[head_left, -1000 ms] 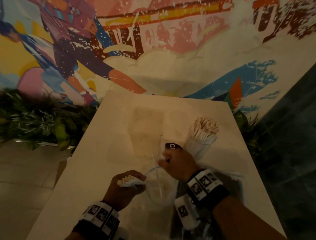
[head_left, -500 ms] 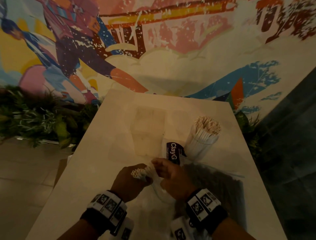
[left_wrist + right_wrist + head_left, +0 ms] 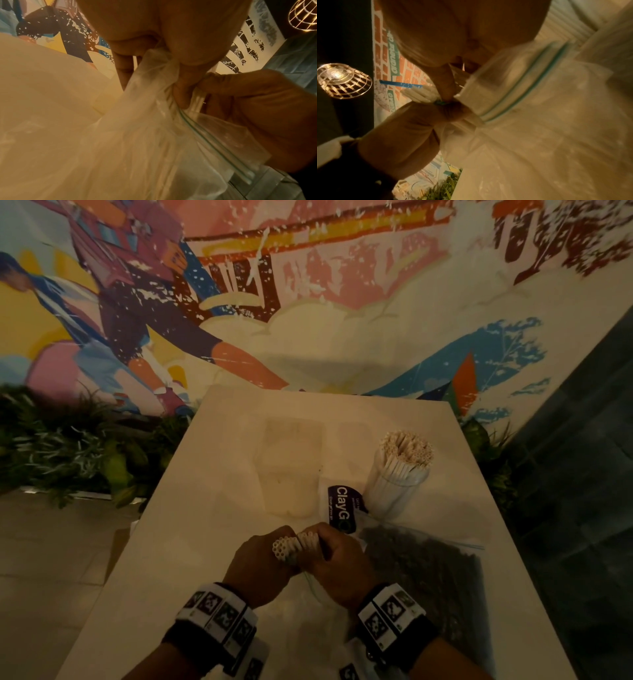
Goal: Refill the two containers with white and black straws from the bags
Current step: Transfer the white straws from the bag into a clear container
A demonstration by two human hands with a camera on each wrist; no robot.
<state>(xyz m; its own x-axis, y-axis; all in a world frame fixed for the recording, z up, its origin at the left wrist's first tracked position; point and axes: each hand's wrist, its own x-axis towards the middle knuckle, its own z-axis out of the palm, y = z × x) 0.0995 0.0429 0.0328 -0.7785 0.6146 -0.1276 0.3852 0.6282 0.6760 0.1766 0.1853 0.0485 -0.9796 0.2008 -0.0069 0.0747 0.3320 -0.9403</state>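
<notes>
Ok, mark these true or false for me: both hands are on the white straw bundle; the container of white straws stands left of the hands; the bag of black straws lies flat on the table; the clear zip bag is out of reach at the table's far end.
1. Both hands on the white straw bundle: true, left hand and right hand grip it.
2. Container of white straws left of the hands: false, far right.
3. Bag of black straws lies flat on the table: true.
4. Clear zip bag at the far end: false, under the hands.
</notes>
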